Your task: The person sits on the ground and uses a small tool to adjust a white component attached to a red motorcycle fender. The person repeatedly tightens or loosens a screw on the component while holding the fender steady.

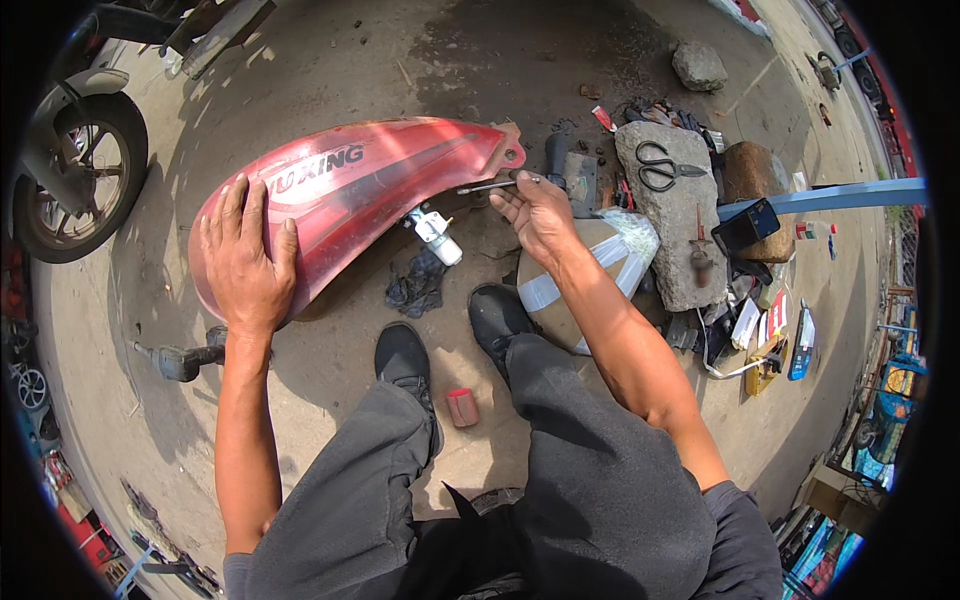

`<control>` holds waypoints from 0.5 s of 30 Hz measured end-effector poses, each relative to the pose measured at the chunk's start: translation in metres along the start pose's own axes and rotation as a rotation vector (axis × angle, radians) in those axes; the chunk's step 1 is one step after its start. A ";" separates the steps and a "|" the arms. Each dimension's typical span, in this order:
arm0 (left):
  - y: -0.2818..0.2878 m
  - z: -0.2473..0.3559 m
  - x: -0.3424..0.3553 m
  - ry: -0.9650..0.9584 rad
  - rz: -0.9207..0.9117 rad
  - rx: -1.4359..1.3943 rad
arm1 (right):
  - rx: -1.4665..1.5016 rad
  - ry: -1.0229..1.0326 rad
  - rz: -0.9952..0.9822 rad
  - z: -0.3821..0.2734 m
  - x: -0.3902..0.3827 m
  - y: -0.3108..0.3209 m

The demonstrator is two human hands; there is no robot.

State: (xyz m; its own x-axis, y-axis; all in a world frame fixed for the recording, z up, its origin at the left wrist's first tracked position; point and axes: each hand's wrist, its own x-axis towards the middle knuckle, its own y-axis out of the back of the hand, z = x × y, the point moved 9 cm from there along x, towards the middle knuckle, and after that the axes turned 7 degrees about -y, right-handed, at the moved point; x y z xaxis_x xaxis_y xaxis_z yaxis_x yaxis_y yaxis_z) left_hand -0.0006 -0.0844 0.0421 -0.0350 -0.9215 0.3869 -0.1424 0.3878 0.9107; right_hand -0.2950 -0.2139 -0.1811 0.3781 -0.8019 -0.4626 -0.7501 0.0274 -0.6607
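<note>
A red motorcycle fuel tank (400,170) lies on its side on the ground in front of me. My left hand (245,250) rests on its broad left end, fingers stretched out. A metal fuel tap (430,228) with a white cup sticks out from the tank's lower edge. Just right of it, my right hand (540,215) pinches a slim metal-shafted tool (487,186), whose shaft points left toward the tank's underside. The fingers partly hide its other end, so its exact kind is unclear. A dark crumpled rag (417,284) lies below the tap.
Beside my right forearm sits a rounded object wrapped in clear tape (590,275). Black-handled scissors (665,167) lie on a concrete slab (645,235), with a phone (746,226) alongside. A dark power tool (180,358) lies at left; a small red cylinder (462,407) is between my feet.
</note>
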 end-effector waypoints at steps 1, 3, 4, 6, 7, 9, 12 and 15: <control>0.001 -0.002 0.000 0.001 0.000 -0.001 | 0.005 0.004 -0.020 0.002 0.002 -0.002; -0.002 -0.004 -0.002 0.011 0.003 -0.012 | -0.010 0.012 -0.006 0.002 0.000 -0.010; -0.004 -0.006 -0.003 0.016 0.005 -0.016 | -0.017 0.018 0.002 0.003 -0.001 -0.013; -0.003 -0.006 -0.003 0.022 0.011 -0.022 | -0.039 -0.007 -0.005 0.007 0.000 -0.017; -0.002 -0.005 -0.002 0.022 0.014 -0.025 | -0.054 -0.021 0.000 0.010 -0.001 -0.018; -0.001 -0.004 -0.002 0.023 0.018 -0.030 | -0.072 -0.039 -0.002 0.014 -0.003 -0.021; -0.002 -0.004 -0.002 0.024 0.017 -0.031 | -0.068 -0.041 -0.021 0.019 -0.004 -0.030; -0.002 -0.005 -0.002 0.027 0.020 -0.033 | -0.061 -0.031 -0.032 0.020 -0.004 -0.034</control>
State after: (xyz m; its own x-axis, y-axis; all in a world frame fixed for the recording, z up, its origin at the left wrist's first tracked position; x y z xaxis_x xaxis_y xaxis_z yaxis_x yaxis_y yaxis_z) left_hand 0.0045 -0.0829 0.0398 -0.0105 -0.9127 0.4085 -0.1087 0.4071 0.9069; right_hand -0.2603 -0.1996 -0.1691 0.4185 -0.7827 -0.4606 -0.7686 -0.0350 -0.6388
